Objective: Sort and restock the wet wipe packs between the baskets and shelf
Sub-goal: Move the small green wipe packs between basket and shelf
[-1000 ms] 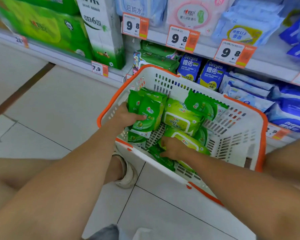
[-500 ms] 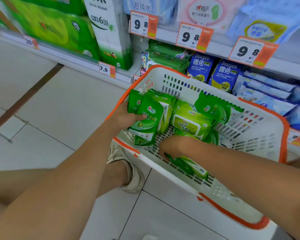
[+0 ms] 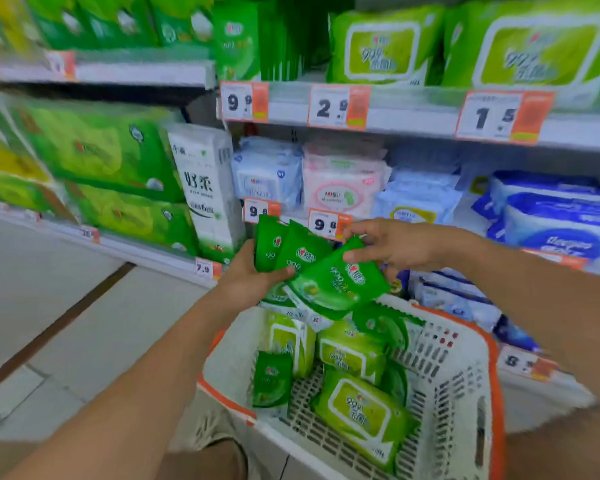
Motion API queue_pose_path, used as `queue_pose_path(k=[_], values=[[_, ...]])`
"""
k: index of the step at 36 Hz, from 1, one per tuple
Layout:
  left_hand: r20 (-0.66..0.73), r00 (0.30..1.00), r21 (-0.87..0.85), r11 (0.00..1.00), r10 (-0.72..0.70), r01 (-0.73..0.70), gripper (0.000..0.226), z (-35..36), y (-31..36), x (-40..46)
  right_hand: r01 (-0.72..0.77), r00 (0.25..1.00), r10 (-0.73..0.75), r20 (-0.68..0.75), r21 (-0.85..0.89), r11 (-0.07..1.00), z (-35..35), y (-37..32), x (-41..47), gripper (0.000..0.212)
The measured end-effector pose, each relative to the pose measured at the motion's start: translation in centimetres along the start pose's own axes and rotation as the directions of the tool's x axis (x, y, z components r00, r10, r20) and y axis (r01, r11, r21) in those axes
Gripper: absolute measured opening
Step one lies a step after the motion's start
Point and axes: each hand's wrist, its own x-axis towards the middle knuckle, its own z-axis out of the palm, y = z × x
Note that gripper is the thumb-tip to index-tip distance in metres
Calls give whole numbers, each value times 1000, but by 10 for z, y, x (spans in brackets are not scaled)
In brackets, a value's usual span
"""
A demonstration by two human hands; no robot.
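Flanking a pale tiled floor [image 3: 49, 289], stocked shelves [image 3: 395, 112].

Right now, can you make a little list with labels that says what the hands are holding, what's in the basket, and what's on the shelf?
left hand: left hand grips a fan of small green packs
right hand: right hand pinches the top of another green pack above the basket
basket: white basket with orange rim, on the floor
in basket: big lime packs and one small green pack standing at the left
shelf: price tags, lime packs on top, blue and pink packs below
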Motion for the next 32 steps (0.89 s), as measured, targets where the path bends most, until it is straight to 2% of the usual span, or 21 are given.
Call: queue_pose_path(k=[3,6,8,11,14,17,19,21,22,23,24,25,27,28,30,32], values=[[41,995,14,996,88,-89,52,4,57,1,71,981,-65,-183,26,997,-31,-45,-25,31],[73,993,-18,995,97,-96,43,9,107,-1,194,897,-175,-407,6,981,-46,-77,-42,36],[112,989,-114,990,93,-80,32,17,130,-2,283,822,-197,-535,84,955,-51,-84,-47,40],[141,987,-375,927,71,-13,15,28,148,-11,380,717,-131,-684,226,897,-56,-79,-49,35],[292,954,-512,853,66,97,39,42,154,-25,397,625,-121,-772,181,900,-60,-72,-42,40],[407,908,-566,807,97,168,40,48,163,-21,396,587,-112,-802,164,904,-62,-74,-29,42],[399,911,-567,808,103,157,39,49,164,-8,427,539,-97,-836,172,888,-62,-73,-20,39],[371,922,-540,833,107,121,65,51,166,1,467,428,-55,-902,169,868,-61,-74,-13,31],[339,934,-528,844,109,93,72,52,167,5,467,366,-19,-930,166,869,-60,-77,-11,27],[290,950,-519,853,120,51,76,54,167,8,464,334,34,-942,196,864,-58,-78,-10,26],[230,965,-516,856,125,12,81,55,168,9,468,369,105,-923,282,838,-56,-82,-12,30],[173,975,-524,851,139,-28,84,56,171,10,483,481,167,-861,419,769,-54,-85,-14,37],[107,982,-572,817,154,-66,86,59,175,12,447,753,145,-641,662,602,-45,-93,-21,50],[84,986,-597,800,143,-65,83,60,180,13,410,829,93,-551,713,568,-39,-97,-24,53],[29,996,-604,796,87,-52,71,63,195,20,366,875,28,-483,698,616,-31,-95,-20,51],[25,989,-543,833,143,-107,64,57,188,36,350,864,9,-504,613,708,-31,-92,-13,58]])
